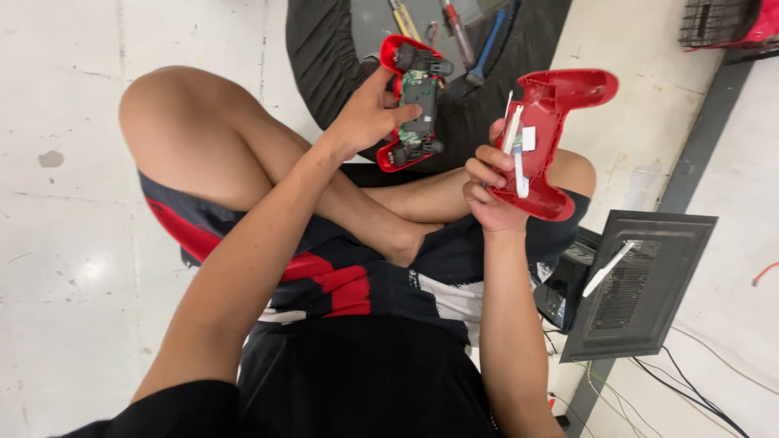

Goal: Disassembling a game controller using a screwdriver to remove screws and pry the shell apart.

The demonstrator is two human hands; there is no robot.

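Note:
A red game controller is split into two halves. My left hand [367, 118] grips the front half [412, 101], whose open inside shows a green circuit board and black thumbstick modules. My right hand [491, 191] holds the empty red back shell [545, 142] upright, with a white flat ribbon cable [516, 154] hanging along its inside. The two halves are apart, a short gap between them. I sit cross-legged on the floor, and both hands hover above my knees.
A black mat [324, 57] ahead carries several hand tools, including a blue-handled one [487, 49]. A dark grey vented panel [641, 284] lies at my right with cables beside it. A wire basket [722, 24] stands at the top right. The floor is pale concrete.

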